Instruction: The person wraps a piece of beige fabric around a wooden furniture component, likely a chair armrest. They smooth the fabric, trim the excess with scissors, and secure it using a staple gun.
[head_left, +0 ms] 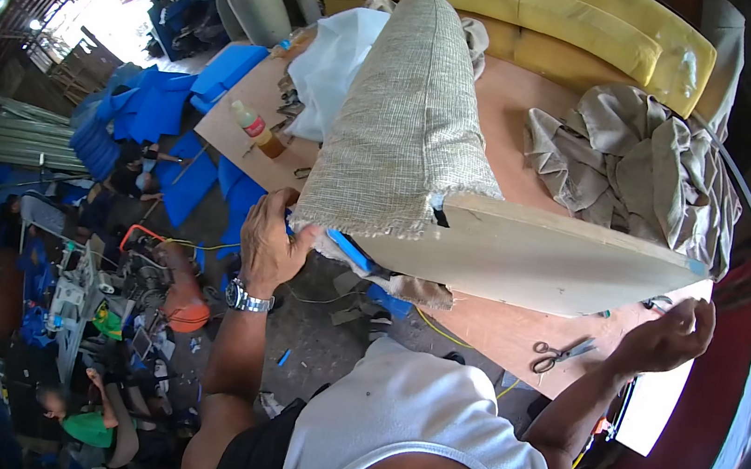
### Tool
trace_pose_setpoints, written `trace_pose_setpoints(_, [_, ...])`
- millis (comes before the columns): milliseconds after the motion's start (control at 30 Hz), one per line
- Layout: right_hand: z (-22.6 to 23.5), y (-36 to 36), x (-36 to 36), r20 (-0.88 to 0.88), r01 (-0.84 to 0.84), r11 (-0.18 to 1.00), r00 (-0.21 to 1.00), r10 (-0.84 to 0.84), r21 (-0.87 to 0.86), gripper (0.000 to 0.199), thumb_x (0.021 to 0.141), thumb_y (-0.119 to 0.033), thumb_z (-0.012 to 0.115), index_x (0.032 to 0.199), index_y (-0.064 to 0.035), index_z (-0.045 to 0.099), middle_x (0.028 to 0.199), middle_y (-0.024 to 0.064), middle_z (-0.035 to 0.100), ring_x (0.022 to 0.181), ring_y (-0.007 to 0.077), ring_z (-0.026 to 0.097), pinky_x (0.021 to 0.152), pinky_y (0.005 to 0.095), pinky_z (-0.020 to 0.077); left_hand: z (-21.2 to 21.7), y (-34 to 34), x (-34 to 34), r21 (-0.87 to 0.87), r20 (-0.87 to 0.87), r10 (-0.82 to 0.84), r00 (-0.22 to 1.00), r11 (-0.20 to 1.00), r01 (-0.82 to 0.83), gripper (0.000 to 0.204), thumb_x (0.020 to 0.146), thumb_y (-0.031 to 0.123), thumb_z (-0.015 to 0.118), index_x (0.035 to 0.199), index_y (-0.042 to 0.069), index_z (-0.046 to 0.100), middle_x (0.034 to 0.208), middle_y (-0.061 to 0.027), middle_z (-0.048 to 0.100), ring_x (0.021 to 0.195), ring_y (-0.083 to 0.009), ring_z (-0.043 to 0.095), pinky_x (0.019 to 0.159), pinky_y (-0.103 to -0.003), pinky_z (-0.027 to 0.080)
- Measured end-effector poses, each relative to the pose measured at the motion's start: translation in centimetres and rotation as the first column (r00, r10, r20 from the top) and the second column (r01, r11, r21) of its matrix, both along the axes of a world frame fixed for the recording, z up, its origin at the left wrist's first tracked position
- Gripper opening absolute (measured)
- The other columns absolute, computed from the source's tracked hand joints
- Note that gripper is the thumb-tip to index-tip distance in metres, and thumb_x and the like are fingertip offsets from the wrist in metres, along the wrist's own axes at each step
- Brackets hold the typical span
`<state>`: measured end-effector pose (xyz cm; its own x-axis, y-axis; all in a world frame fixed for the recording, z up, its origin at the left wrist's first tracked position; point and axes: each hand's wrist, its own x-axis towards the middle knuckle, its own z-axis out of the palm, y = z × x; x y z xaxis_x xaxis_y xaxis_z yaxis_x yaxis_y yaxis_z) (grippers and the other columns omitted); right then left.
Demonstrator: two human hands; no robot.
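A long padded piece covered in grey-beige woven fabric (407, 126) lies on the table, its frayed edge toward me. From its open end a pale flat board (532, 258) sticks out to the right. My left hand (271, 245), with a metal watch on the wrist, is closed on the fabric's near left corner. A blue strip (348, 250) shows under the fabric beside it. My right hand (670, 338) is raised near the board's right end, fingers curled together; whether they hold anything is hidden. Scissors (561, 354) with dark handles lie on the table between the board and my right hand.
Crumpled beige fabric (637, 164) is heaped at the table's right. Long yellow cushions (506, 11) stand behind. A bottle of amber liquid (258, 129) and white sheeting (332, 65) are at the left. Below left, people (90, 424) sit among machines and blue sheets (186, 188).
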<state>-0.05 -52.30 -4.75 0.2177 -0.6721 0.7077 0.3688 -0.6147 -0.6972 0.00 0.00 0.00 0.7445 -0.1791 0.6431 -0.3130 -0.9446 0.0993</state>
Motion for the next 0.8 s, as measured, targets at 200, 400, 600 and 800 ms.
trace_pose_setpoints(200, [9.5,19.0,0.4,-0.291,-0.54,0.473,0.814,0.502,-0.696,0.069,0.08,-0.037,0.086,0.136,-0.0089,0.059,0.136,0.021,0.056,0.13,0.0398,0.052,0.106,0.0532,0.0449,0.9,4.2,2.4,0.114,-0.117,-0.125,0.985,0.984,0.138,0.021,0.081,0.015,0.065,0.095,0.0,0.062,0.087,-0.0175,0.064,0.081,-0.0418,0.061,0.074,-0.049,0.049])
trace_pose_setpoints(400, [10.2,24.7,4.4,-0.393,-0.549,0.181,0.756,0.524,-0.816,0.038,0.086,-0.044,0.075,0.11,-0.0142,0.072,0.109,0.008,0.072,0.117,0.0307,0.066,0.11,0.0573,0.0451,1.5,6.0,1.4,0.152,-0.146,-0.348,0.926,0.917,0.368,0.022,0.077,0.024,0.074,0.081,0.005,0.063,0.076,-0.009,0.06,0.075,-0.0309,0.062,0.069,-0.044,0.049])
trace_pose_setpoints(600, [10.5,26.3,5.1,-0.342,-0.774,0.183,0.461,0.819,-0.606,0.041,0.098,-0.049,0.063,0.087,-0.0107,0.073,0.09,0.0055,0.075,0.106,0.0329,0.07,0.111,0.0599,0.0424,2.8,10.6,3.2,-0.559,-0.219,-0.811,0.543,0.56,0.611,0.035,0.096,0.038,0.065,0.09,0.003,0.069,0.09,-0.013,0.07,0.088,-0.0316,0.068,0.082,-0.04,0.052])
trace_pose_setpoints(800, [9.8,24.4,1.4,-0.173,-0.618,0.769,0.786,0.594,-0.164,0.083,0.106,-0.067,0.024,0.074,-0.0009,0.063,0.084,0.0145,0.066,0.085,0.0291,0.062,0.083,0.0435,0.0465,8.8,5.7,15.7,-0.085,-0.04,-0.752,0.658,0.659,0.748,0.04,0.102,0.038,0.055,0.12,0.004,0.066,0.124,-0.0148,0.071,0.125,-0.0391,0.061,0.109,-0.052,0.043])
